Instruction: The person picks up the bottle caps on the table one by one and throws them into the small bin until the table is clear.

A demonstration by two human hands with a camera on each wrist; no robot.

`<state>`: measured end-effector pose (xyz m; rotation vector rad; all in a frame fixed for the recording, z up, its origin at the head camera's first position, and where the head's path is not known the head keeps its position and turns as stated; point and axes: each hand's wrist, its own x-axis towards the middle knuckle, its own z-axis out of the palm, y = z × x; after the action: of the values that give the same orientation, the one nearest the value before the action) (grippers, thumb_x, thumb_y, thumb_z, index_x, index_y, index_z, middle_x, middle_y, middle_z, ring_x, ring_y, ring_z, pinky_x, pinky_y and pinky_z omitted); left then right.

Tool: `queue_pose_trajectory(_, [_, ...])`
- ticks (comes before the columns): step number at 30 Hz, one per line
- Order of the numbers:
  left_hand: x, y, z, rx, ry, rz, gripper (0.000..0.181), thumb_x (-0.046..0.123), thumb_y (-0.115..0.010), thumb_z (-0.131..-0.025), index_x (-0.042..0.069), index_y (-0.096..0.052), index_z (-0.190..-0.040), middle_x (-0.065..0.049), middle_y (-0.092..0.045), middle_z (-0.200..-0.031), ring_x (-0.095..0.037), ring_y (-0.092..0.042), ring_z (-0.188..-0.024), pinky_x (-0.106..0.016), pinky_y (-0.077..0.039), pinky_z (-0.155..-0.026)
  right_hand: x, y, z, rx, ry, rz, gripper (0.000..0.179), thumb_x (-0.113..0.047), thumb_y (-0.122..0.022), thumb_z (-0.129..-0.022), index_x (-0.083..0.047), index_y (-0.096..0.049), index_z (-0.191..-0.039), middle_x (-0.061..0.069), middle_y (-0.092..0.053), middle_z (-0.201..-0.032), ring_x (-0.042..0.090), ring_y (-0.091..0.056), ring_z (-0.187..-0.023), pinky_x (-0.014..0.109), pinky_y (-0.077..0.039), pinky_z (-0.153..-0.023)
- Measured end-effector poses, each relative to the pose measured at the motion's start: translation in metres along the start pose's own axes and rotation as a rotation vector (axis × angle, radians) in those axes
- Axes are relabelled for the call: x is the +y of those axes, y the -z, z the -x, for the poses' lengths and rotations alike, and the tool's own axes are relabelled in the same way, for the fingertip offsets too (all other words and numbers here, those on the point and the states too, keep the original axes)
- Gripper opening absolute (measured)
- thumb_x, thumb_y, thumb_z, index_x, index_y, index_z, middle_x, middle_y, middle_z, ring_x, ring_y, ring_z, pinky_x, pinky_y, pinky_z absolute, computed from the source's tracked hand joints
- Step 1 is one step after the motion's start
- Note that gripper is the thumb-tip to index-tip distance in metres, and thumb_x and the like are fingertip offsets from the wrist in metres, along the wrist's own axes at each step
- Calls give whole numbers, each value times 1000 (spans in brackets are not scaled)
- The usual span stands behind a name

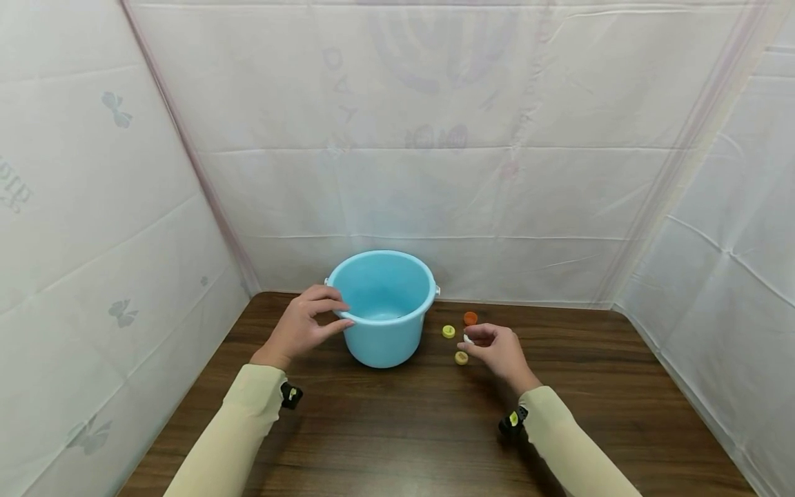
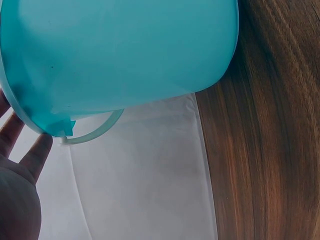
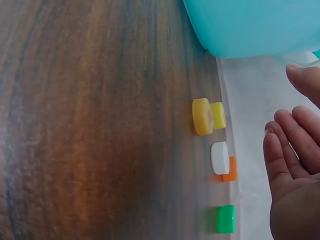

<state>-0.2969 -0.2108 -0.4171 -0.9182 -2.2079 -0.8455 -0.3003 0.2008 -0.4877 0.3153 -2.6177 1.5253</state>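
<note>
A light blue plastic bucket (image 1: 381, 342) stands upright on the wooden table. My left hand (image 1: 302, 324) holds its rim at the left front, with the thumb and fingertips on the edge; the left wrist view shows the fingers at the rim close to the handle joint. To the right of the bucket, my right hand (image 1: 497, 348) hovers over several small bottle caps, thumb and fingers apart. Below its fingers lies a white cap (image 3: 220, 158). Around it are an orange cap (image 1: 470, 318), a yellow cap (image 1: 448, 331), a darker yellow cap (image 1: 462, 358) and a green cap (image 3: 225, 219).
The dark wooden table (image 1: 385, 442) ends at a white patterned sheet (image 1: 472, 172) behind the bucket. More sheeting rises on the left and right sides. The bucket's pale handle (image 2: 97, 132) hangs down its far side. Each wrist wears a dark camera strap.
</note>
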Motion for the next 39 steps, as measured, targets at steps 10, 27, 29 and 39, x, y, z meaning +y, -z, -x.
queue_pose_trajectory(10, [0, 0, 0, 4, 8, 4, 24, 18, -94, -73, 17, -82, -95, 3, -70, -106, -17, -62, -106, -18, -49, -106, 11, -8, 2, -37, -24, 28, 42, -27, -88, -83, -5, -76, -118, 12, -75, -120, 25, -73, -107, 33, -64, -87])
queue_pose_trajectory(27, [0, 0, 0, 3, 6, 12, 24, 18, -93, -74, 18, -82, -95, 3, -70, -106, -17, -62, -106, -20, -49, -106, 16, -19, 2, -45, -52, 147, 32, -23, -87, -84, -10, -78, -111, 3, -78, -107, 19, -72, -100, 40, -62, -89])
queue_pose_trajectory(29, [0, -1, 0, 8, -3, 7, 24, 17, -94, -73, 18, -82, -94, 2, -70, -105, -18, -62, -106, -21, -50, -106, 16, -20, 2, -41, -51, 155, 31, -21, -88, -83, -9, -79, -110, 3, -78, -106, 19, -72, -99, 40, -62, -88])
queue_pose_trajectory(39, [0, 0, 0, 15, -4, 2, 24, 17, -94, -73, 19, -81, -94, 3, -70, -105, -19, -63, -106, -25, -52, -105, 19, -22, 0, -49, -47, 190, 30, -16, -89, -81, -8, -78, -108, 3, -77, -104, 17, -71, -96, 39, -62, -86])
